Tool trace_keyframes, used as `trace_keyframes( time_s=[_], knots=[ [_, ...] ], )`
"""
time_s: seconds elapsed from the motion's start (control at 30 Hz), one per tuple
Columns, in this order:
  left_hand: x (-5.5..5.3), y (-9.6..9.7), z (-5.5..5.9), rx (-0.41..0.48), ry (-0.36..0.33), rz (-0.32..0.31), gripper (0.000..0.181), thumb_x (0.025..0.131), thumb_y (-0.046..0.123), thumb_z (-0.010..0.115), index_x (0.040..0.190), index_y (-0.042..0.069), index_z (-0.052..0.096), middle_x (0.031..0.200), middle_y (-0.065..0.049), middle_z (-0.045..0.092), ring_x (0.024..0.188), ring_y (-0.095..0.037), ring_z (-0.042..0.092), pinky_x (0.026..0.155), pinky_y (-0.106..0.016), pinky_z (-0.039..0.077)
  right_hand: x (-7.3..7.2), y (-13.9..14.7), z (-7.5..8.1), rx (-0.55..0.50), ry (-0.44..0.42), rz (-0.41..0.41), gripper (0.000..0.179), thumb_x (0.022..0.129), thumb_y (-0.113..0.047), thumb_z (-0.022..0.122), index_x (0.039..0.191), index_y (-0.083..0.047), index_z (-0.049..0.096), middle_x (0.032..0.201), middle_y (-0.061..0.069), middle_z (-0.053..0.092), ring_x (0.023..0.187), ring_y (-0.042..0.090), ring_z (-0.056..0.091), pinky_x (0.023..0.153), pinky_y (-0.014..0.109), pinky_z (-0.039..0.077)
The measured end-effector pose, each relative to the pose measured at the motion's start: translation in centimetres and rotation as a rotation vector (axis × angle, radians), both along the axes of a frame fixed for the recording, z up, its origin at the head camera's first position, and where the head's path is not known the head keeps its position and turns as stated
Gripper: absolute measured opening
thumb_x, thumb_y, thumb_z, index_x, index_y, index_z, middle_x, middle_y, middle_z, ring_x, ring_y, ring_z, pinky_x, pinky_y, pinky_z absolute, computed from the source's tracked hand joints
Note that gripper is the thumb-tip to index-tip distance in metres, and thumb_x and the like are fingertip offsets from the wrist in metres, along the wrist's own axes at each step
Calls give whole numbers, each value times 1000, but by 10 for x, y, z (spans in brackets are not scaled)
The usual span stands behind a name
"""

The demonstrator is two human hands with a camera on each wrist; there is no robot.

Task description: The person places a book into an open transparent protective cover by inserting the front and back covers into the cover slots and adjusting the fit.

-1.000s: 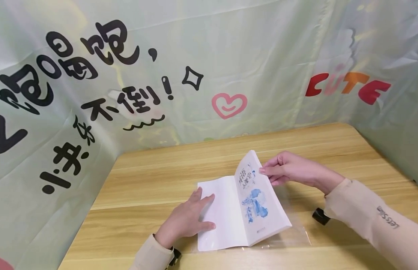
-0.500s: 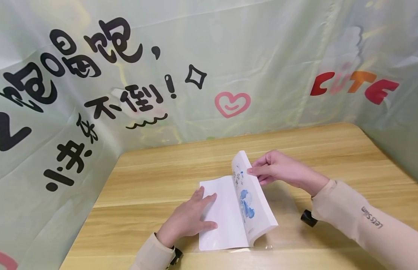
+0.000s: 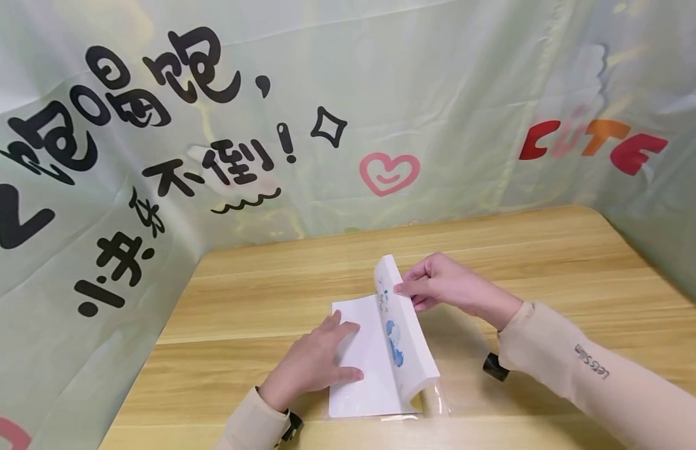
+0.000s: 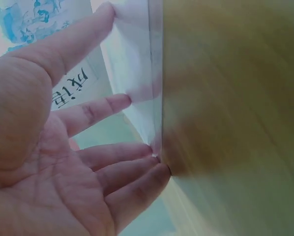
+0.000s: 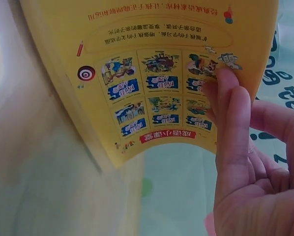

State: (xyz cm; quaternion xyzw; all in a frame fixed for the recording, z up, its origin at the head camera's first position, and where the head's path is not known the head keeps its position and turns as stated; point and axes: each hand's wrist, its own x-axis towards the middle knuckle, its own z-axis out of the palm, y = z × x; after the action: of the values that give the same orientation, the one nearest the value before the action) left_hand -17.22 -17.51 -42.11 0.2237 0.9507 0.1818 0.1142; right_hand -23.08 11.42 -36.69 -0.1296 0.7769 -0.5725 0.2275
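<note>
A thin paperback book (image 3: 401, 344) stands tilted up on its spine side, its printed page with a blue picture facing left. Its blank white left leaf (image 3: 367, 381) lies flat, and my left hand (image 3: 311, 365) rests on that leaf with spread, fairly straight fingers. In the left wrist view, those fingertips (image 4: 121, 101) meet the leaf near its outer edge. My right hand (image 3: 449, 284) pinches the book's pages and back cover at the upper right edge. The right wrist view shows the yellow back cover (image 5: 95, 37), with small pictures, under the fingers.
Clear plastic film (image 3: 440, 400) sticks out beneath the book at the lower right. The wooden table (image 3: 241, 281) runs back to a pale printed cloth (image 3: 460, 112), which also hangs at both sides. A black wrist-worn device (image 3: 496, 367) sits under the right sleeve.
My right hand has moved left, raising the book's pages and back cover more steeply, so the printed page looks narrower. My left hand has stayed on the white leaf.
</note>
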Motion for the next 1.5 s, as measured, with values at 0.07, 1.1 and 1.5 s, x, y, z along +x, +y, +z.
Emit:
trace_keyframes(
  time_s=[0.07, 1.1, 1.5],
  knots=[
    [-2, -2, 0, 34, 26, -7, 62, 88, 41, 88, 138, 10, 67, 160, -29, 52, 144, -48, 56, 110, -67, 52, -1, -3, -2, 1, 1, -4, 29, 99, -17, 76, 112, 8, 78, 98, 11, 82, 78, 12, 77, 79, 36, 68],
    [-5, 2, -3, 787, -560, 198, 43, 110, 21, 62, 139, -11, 57, 103, -22, 80, 82, -20, 79, 78, -36, 68, 12, -67, -33, 134, 80, -90, 8, 92, -6, 81, 94, 2, 78, 81, 10, 78, 65, 18, 76, 69, 35, 68],
    [-4, 1, -3, 793, -571, 202, 44, 110, 19, 62, 143, -9, 56, 108, -22, 80, 88, -23, 80, 80, -36, 68, 12, -75, -34, 145, 90, -89, 7, 92, -6, 81, 89, 0, 78, 75, 9, 78, 62, 17, 75, 65, 33, 67]
  ],
)
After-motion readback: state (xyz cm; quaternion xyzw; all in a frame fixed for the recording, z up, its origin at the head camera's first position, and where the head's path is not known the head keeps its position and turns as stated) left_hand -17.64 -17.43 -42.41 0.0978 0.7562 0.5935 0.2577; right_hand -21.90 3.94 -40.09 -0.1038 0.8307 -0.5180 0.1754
